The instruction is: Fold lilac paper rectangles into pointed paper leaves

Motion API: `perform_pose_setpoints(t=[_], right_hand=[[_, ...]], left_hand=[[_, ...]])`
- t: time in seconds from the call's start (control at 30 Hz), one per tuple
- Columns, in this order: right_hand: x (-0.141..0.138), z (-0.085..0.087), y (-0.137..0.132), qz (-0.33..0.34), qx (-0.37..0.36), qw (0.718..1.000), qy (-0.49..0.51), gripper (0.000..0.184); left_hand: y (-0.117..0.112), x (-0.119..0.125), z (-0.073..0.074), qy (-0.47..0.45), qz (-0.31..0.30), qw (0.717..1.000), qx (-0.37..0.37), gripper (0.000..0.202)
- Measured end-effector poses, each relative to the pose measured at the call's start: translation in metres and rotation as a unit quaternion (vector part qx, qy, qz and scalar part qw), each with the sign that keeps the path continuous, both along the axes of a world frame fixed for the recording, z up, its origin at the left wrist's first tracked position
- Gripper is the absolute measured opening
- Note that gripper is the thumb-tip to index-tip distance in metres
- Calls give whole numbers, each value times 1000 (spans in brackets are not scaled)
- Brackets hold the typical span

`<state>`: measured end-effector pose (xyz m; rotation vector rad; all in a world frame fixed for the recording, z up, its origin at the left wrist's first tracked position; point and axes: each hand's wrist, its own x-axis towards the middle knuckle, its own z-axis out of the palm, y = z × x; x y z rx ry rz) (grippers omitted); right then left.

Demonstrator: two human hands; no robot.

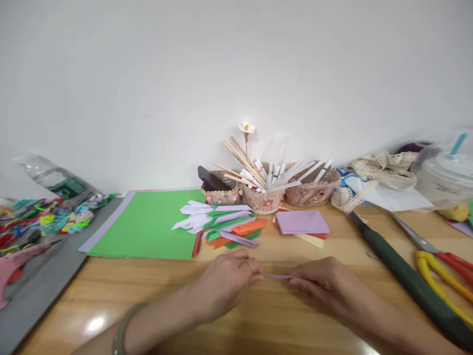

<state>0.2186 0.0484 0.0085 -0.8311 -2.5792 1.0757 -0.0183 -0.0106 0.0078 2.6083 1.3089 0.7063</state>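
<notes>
Wooden table [111, 296], white wall [185, 74], left hand [225, 278], right hand [325, 283], apparently pinching strip [275, 277]

We are counting three baskets [262, 201], one green sheet [148, 224], one bottle [55, 177], one pair of scissors [439, 259] and one lilac strip [275, 277].

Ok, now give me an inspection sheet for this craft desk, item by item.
Surface: wooden table, grey mat at left.
Job's things: lilac paper strip; folded strips pile; green sheet.
Clutter: stick baskets, scissors, lace, bottle.
Grippers: left hand and right hand each pinch an end of the strip.
Cables: nothing seen.
Surroundings: plain white wall.
</notes>
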Motion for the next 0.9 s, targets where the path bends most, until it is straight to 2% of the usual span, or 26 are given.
perform_pose_setpoints(t=[0.07, 0.2, 0.33, 0.47, 0.6, 0.77, 0.9], right_hand=[[6, 3, 5, -37, 2, 999, -7, 45], [17, 6, 16, -126, 45, 991, 22, 42], [18, 4, 18, -147, 86, 985, 35, 38], [16, 0, 18, -143, 115, 982, 37, 32], [15, -2, 18, -132, 118, 984, 27, 31], [15, -3, 17, -128, 106, 986, 11, 32], [16, -5, 17, -127, 118, 985, 10, 31]], left_hand=[[3, -10, 6, 0, 6, 1000, 1, 32], [20, -40, 10, -23, 106, 990, 92, 25], [32, -58, 6, 1, 162, 976, 146, 20], [28, -54, 5, 78, 88, 979, 164, 27], [28, -42, 2, 161, 40, 975, 151, 19], [37, -40, -10, 172, 68, 964, 192, 12], [40, -45, -7, 129, 116, 963, 205, 13]])
